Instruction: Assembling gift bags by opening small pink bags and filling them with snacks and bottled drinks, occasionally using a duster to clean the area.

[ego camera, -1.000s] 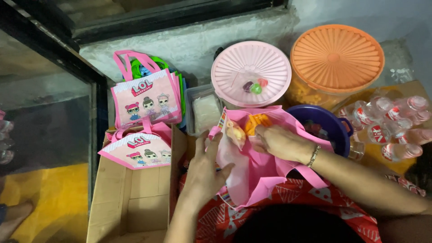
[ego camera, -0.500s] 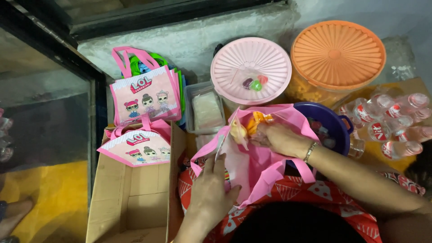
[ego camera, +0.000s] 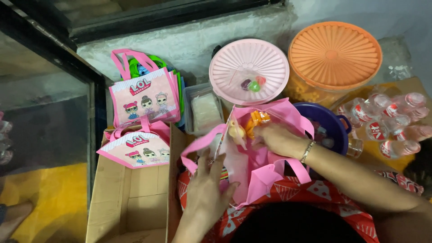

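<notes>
The person sits over an open pink fabric tote bag (ego camera: 256, 166) that lies across their lap, its mouth turned up toward the round tubs. Their left hand (ego camera: 207, 193) lies flat on the near side of the bag with the fingers (ego camera: 216, 164) spread, pinning the cloth and its loop handle. Their right hand (ego camera: 279, 139) reaches into the mouth; its fingers curl around small wrapped packets, orange and yellow snacks (ego camera: 252, 121), just past the fingertips, though I cannot tell exactly which packet they pinch.

To do this well, I judge the flat hand should hold the mouth wide and taut, so the packets slide in without snagging the soft rim, and the other hand should set them deep rather than at the edge.

The bag is limp, thin and bright pink, with wide strap handles flopping outward.

Beyond the right fingers stand a pink ribbed round lid (ego camera: 249, 72) and an orange ribbed round lid (ego camera: 335, 56). Left of the left fingers sits a brown cardboard box (ego camera: 130, 202) holding printed pink bags (ego camera: 135, 150).
</notes>
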